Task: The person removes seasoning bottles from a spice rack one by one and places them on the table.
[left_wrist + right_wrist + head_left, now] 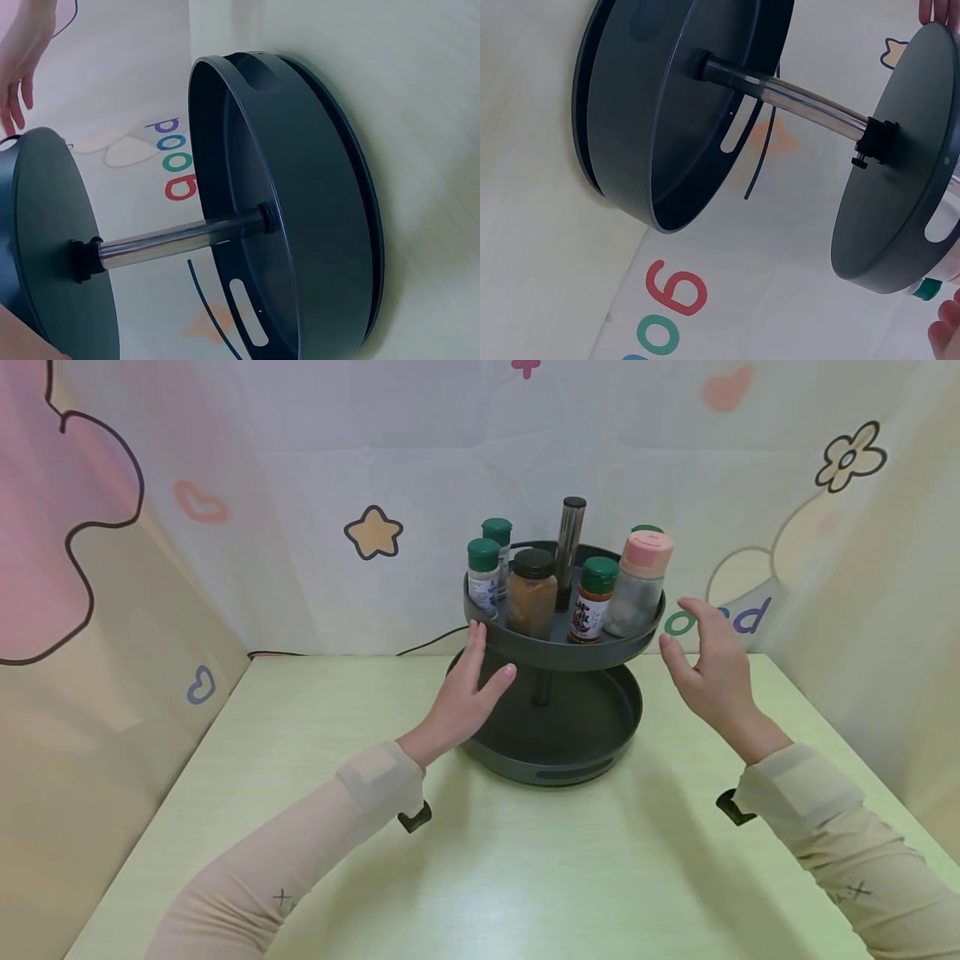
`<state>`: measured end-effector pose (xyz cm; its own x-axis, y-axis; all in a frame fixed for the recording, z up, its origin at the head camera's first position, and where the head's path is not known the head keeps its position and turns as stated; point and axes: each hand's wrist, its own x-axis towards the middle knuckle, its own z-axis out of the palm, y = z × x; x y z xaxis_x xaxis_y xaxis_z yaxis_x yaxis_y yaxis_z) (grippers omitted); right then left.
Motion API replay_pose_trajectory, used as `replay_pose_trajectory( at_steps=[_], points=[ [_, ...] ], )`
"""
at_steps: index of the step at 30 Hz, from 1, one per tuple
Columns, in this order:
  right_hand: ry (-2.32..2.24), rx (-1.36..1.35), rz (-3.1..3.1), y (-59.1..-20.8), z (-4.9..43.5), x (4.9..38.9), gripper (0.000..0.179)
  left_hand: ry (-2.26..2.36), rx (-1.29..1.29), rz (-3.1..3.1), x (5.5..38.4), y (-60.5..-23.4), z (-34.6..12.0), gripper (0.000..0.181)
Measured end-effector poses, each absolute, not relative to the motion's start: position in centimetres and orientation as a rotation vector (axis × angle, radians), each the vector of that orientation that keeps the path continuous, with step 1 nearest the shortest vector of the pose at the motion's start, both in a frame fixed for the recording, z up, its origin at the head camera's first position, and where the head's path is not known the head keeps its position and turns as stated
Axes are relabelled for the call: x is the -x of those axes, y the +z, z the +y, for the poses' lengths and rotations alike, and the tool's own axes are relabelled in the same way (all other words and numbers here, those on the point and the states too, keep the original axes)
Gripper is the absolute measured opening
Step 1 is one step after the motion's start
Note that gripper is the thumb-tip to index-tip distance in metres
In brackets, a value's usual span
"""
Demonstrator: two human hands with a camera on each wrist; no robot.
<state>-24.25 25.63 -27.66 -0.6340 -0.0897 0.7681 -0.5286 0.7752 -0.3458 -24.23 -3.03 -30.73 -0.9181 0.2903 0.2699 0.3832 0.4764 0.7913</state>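
Note:
A dark grey two-tier turntable rack (555, 652) stands on the table. Its upper tray carries a brown spice jar with a black lid (532, 602), a red spice bottle with a green cap (590, 610), a pink-lidded clear shaker (637, 581) and several other green-capped bottles (483, 577). My left hand (467, 703) has its fingers extended, fingertips touching the left side of the upper tray's rim. To the right of that tray my right hand (716, 672) is held apart from it, fingers loosely bent around nothing. The lower tray (315, 187) shows a bare inside around the metal post (165, 244).
The rack stands near the back of a pale green table (555, 868). A patterned curtain (300, 527) hangs behind and at both sides. A thin black cable (431, 643) runs along the table's back edge, left of the rack.

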Motion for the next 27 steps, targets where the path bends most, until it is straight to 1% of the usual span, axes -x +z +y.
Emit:
replay_pose_trajectory(
  at_steps=[18,27],
  points=[
    [0.897,-0.359,-2.237,-27.2,26.3,25.2,0.042,-1.480,0.537,-2.644,25.5,-30.4,-3.6,0.074],
    [0.916,-0.323,-2.285,-26.8,26.2,25.2,0.045,-1.477,0.523,-2.630,26.1,-30.1,-3.6,0.076]
  ],
)
